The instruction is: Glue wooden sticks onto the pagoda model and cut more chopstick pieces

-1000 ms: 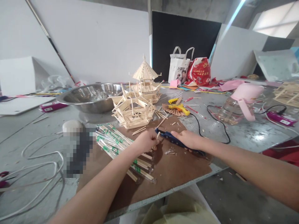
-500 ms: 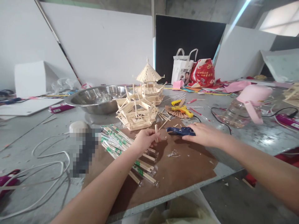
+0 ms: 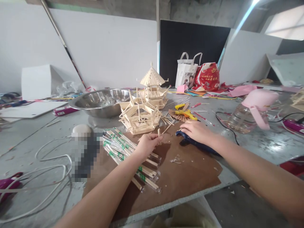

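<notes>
My left hand pinches short wooden stick pieces upright between thumb and fingers, above the brown sheet. Under and beside that wrist lie several chopsticks in clear, green-printed wrappers. My right hand is over a dark blue hand tool, whose exact kind I cannot make out. Its fingers stretch past the tool, with the tips at a tiny wooden bit. Just beyond my left hand stands an open-topped hexagonal stick frame. Behind it is a pagoda model made of sticks.
Brown paper covers the near tabletop. A yellow glue gun lies beyond my right hand. A steel basin stands back left, a pink-lidded jug at right. White cable loops at left.
My right hand has let go of the blue tool, which now lies nearer and further right on the paper, and reaches past it. The left hand still pinches the stick pieces.
</notes>
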The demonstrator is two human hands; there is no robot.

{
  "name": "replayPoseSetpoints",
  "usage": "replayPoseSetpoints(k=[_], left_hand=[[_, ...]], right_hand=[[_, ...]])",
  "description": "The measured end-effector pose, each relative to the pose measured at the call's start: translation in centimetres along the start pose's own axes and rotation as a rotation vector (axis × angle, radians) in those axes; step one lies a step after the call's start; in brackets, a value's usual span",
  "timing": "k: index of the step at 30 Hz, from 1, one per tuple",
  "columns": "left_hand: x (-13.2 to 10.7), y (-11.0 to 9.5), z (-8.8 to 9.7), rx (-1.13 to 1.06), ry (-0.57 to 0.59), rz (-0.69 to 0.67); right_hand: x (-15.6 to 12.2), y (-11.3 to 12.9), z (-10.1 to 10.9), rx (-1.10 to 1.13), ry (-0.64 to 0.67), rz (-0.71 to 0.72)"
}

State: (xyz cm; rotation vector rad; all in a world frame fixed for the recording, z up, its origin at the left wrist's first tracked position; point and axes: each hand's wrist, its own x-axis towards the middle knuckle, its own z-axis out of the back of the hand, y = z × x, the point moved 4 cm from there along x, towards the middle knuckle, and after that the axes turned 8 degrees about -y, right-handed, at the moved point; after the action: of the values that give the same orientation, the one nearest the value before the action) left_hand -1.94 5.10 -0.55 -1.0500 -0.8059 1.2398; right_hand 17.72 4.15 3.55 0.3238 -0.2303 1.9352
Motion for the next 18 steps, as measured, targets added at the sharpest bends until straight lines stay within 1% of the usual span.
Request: replayPoseSetpoints(k=[2, 3, 5, 7, 9, 11, 13, 15, 16, 18], left_hand=[[0.0, 0.1, 0.0, 0.004, 0.011, -0.014], [0.0, 0.1, 0.0, 0.0, 0.014, -0.022], [0.1, 0.2, 0.1, -0.014, 0.01, -0.035], [0.2, 0.3, 0.2, -0.032, 0.009, -0.051], [0.2, 0.4, 0.2, -0.047, 0.014, -0.063], [0.3, 0.5, 0.1, -0.052, 0.017, -0.07], [0.3, 0.6, 0.1, -0.058, 0.015, -0.074], [0.3, 0.6, 0.0, -0.072, 0.01, -0.077], [0.3, 0.5, 0.0, -0.081, 0.006, -0.076], [0.3, 0.5, 0.0, -0.098, 0.001, -0.076]], right_hand=[[2.0, 1.5, -0.2, -0.025, 0.031, 0.077], [2.9, 2.3, -0.6, -0.042, 0.075, 0.13], [4.6, 3.4, -1.5, -0.097, 0.146, 0.175], [5.8, 4.3, -2.5, -0.129, 0.195, 0.181], [6.7, 4.9, -3.2, -0.137, 0.214, 0.16], [7.0, 5.2, -3.6, -0.134, 0.216, 0.145], [6.9, 5.2, -3.5, -0.131, 0.216, 0.166], [6.5, 5.0, -2.8, -0.108, 0.172, 0.199], [6.3, 4.7, -2.2, -0.066, 0.11, 0.193], [5.7, 4.0, -0.7, 0.105, -0.079, 0.106]])
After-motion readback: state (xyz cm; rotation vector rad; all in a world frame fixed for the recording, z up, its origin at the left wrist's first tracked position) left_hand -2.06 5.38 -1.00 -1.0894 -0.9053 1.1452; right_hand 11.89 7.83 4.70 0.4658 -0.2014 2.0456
